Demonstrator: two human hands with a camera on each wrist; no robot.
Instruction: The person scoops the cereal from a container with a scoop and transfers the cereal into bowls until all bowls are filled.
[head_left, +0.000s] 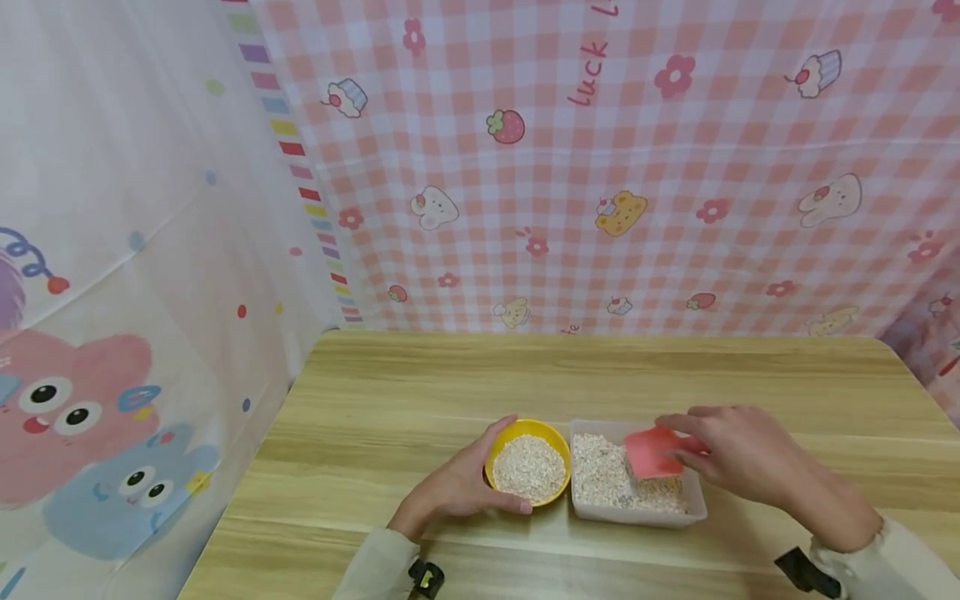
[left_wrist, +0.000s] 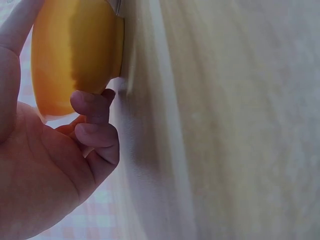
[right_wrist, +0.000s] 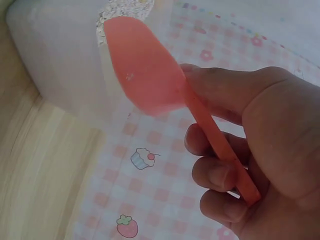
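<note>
My left hand (head_left: 471, 479) grips a yellow bowl (left_wrist: 75, 55) that stands on the table, thumb at the near side and fingers round the far side. Pale oat flakes (head_left: 529, 468) fill much of the bowl. Just right of it is a translucent plastic box (head_left: 637, 517), also with oat flakes (head_left: 596, 467) in it. A coral-pink scoop (head_left: 649, 454) is held over the box by my right hand (head_left: 738, 454). In the right wrist view, its fingers curl round the scoop's handle (right_wrist: 217, 142). What lies in the scoop is hidden from view.
The wood-grain table (head_left: 420, 375) extends on all sides of the bowl and box. Behind it hangs a pink checked cloth (head_left: 555, 175), and a white cartoon-printed cloth (head_left: 210, 225) hangs along the left edge.
</note>
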